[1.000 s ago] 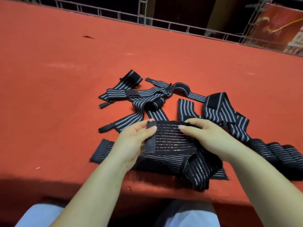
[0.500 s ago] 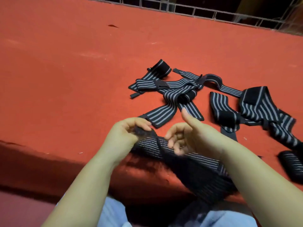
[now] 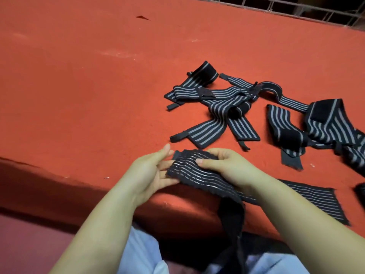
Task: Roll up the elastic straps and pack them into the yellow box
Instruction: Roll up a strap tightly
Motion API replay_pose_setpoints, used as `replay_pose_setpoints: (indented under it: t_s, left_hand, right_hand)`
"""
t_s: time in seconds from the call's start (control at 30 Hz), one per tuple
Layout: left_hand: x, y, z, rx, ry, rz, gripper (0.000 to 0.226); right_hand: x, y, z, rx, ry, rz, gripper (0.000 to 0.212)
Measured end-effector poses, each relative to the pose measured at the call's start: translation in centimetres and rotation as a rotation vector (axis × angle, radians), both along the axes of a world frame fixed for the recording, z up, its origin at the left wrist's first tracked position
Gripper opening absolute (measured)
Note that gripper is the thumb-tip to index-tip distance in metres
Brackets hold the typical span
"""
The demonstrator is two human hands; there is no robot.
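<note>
The wide strap [image 3: 199, 175] you had gathered up half a second ago is now spread flat again across your fingers at the near edge of the tabletop [image 3: 83, 91], one tail hanging over the edge. Your right hand [image 3: 223, 167] pinches its end as its grip, thumb on top, while your left hand [image 3: 152, 171] lies open beneath; rolling looks ready to start. The yellow box isn't visible, and the loose straps [image 3: 213, 107] wait beyond.

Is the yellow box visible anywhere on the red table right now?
No: the red table shows only striped elastic straps and both hands holding one strap.
</note>
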State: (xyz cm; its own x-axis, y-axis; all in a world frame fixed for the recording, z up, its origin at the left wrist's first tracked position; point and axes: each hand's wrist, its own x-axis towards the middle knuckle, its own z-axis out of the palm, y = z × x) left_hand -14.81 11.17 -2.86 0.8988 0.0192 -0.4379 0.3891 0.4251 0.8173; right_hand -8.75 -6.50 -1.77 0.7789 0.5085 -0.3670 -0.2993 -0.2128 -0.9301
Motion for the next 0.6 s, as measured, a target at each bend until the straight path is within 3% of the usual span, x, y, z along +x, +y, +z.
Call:
replay_pose_setpoints:
  t_s: [0.1,0.2,0.33,0.4,0.6]
  left_hand:
    - [0.5,-0.5,-0.7,0.190,-0.022,-0.047,0.015]
    - [1.4,-0.5,-1.2,0.505,-0.033,-0.033,0.004]
    - [2.5,0.0,-2.0,0.814,-0.028,-0.018,0.021]
    - [3.1,0.2,-2.0,0.897,-0.002,-0.049,0.025]
    - [4.2,0.5,-2.1,0.890,0.072,-0.097,0.022]
  right_hand:
    - [0.9,-0.1,-0.1,-0.153,-0.096,0.035,0.002]
    - [2.1,0.1,0.1,-0.310,-0.198,0.087,0.007]
    - [3.2,1.3,-0.1,-0.470,-0.287,0.118,0.018]
    - [3.5,1.7,-0.6,-0.519,-0.290,0.118,0.022]
    - [4.0,1.8,-1.7,-0.518,-0.228,0.069,0.027]
